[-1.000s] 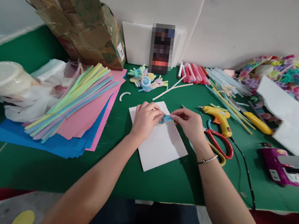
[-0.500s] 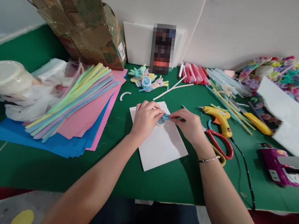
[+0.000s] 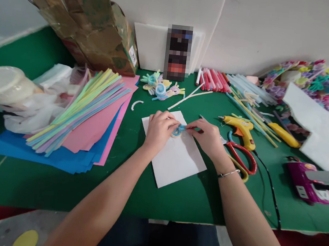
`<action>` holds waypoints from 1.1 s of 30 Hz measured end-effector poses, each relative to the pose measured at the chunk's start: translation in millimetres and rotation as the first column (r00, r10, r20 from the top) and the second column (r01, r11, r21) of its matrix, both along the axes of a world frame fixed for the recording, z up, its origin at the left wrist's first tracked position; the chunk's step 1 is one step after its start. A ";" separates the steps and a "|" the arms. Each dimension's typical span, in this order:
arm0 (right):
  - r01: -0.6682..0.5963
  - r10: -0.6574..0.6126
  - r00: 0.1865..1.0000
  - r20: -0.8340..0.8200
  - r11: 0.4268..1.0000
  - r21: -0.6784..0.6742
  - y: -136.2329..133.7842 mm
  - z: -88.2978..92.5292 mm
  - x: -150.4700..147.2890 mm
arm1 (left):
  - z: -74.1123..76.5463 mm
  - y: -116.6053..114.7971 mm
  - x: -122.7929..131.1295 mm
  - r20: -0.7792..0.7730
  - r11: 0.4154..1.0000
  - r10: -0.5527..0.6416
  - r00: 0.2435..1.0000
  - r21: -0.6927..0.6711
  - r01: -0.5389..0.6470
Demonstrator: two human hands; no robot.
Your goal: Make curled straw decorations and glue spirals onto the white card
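Over the upper part of a white sheet, my left hand and my right hand face each other with fingertips pinched. Between them is a small coiled pipe-cleaner piece, blue with a pale orange edge. The left fingers grip its coil, partly covering it; the right fingertips pinch its blue end. Just beyond the sheet lie finished-looking pastel pipe-cleaner shapes, among them a blue spiral, and some loose cream pipe cleaners. A short white curved piece rests to the left.
On the right are a yellow glue gun with its cord, red-handled scissors, a yellow cutter and a purple device. Pastel pipe cleaners lie over coloured sheets on the left. A cardboard box stands behind.
Both hands keep nearly the same place and grip on the coiled piece. The whole view has shifted very slightly.
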State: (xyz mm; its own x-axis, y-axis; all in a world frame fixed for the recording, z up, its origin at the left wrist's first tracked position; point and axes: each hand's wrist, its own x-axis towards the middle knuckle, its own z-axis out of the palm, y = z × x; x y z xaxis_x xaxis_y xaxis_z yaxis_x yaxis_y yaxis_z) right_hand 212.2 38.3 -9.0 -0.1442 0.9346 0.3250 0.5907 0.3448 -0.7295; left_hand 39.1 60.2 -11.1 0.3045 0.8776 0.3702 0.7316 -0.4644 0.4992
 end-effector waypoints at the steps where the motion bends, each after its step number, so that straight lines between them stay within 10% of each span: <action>1: 0.004 -0.004 1.000 -0.004 1.000 -0.002 0.1 0.3 0.1 | 0.3 -0.2 0.2 0.004 1.000 0.001 1.000 -0.001 -0.001; 33: -0.062 0.063 0.997 0.044 0.998 -0.033 -1.4 1.8 0.7 | 4.1 -4.5 -5.9 -0.002 0.995 0.056 0.998 0.081 -0.056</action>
